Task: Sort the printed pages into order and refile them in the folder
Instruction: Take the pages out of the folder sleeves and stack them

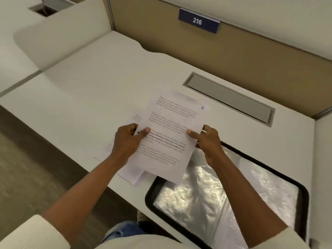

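A printed page point(172, 123) with a handwritten blue "5" in its top right corner is held above the white desk point(89, 90). My left hand point(126, 141) grips its left edge, thumb on top. My right hand point(209, 141) pinches its right edge. More printed pages point(133, 174) lie on the desk under and to the left of the held sheet, partly hidden by my left hand and arm. A black-edged folder point(224, 198) with shiny clear plastic sleeves lies open at the desk's front right, partly under my right arm.
A grey cable-flap slot point(230, 99) is set into the desk behind the pages. A tan partition point(251, 56) with a blue "216" sign point(198, 21) backs the desk. A white divider point(59, 33) stands at the left. The desk's front edge drops to carpet at lower left.
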The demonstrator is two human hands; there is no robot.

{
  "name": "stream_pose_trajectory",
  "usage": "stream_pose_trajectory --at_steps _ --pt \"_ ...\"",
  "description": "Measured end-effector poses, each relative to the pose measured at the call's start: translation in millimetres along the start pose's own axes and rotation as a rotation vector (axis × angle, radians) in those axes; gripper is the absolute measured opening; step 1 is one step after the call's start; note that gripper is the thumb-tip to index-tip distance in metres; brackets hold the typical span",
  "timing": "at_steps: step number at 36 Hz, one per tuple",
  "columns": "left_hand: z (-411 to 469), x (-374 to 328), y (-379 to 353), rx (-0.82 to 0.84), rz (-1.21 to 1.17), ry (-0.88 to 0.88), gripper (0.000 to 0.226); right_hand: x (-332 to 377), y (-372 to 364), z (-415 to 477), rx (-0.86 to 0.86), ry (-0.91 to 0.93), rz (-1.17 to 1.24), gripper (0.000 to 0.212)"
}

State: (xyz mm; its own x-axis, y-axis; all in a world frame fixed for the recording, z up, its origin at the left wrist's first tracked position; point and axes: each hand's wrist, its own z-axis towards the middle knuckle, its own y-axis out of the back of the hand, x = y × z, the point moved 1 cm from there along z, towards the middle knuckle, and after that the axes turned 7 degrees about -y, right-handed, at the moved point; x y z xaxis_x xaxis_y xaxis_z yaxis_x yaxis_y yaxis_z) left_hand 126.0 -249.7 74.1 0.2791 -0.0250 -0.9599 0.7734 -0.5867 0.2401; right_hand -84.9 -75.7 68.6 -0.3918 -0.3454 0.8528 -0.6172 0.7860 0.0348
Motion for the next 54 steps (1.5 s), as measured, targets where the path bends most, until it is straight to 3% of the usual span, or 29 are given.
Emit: stream_pose_trajectory --at_steps 8,19,30,36,40,46,51,54 --pt "37 45 58 -0.103 0.410 -0.043 0.036 -54 -80 10 -0.080 -0.037 -0.097 0.028" --pt "62 78 87 -0.048 0.795 -0.037 0.024 -85 -128 14 -0.192 -0.014 -0.245 0.034" --pt "64 90 82 0.071 0.989 -0.119 0.024 -93 -142 13 -0.288 0.067 -0.571 0.065" --pt "64 95 77 0.060 0.969 -0.136 0.052 -100 -139 14 -0.312 0.070 -0.593 0.071" --pt "58 92 64 0.061 1.085 -0.240 0.065 -97 -126 3 -0.354 0.134 -0.713 0.055" --pt "26 75 -6 0.295 0.978 -0.469 0.064 -111 -71 -27 -0.549 0.341 -0.730 0.027" --pt "-9 61 -89 0.683 0.866 -0.701 0.073 -130 1 -55 -0.761 0.347 -0.815 0.034" --pt "-25 63 -135 0.836 0.899 -0.860 0.079 -147 39 -67 -0.800 0.296 -0.877 0.040"
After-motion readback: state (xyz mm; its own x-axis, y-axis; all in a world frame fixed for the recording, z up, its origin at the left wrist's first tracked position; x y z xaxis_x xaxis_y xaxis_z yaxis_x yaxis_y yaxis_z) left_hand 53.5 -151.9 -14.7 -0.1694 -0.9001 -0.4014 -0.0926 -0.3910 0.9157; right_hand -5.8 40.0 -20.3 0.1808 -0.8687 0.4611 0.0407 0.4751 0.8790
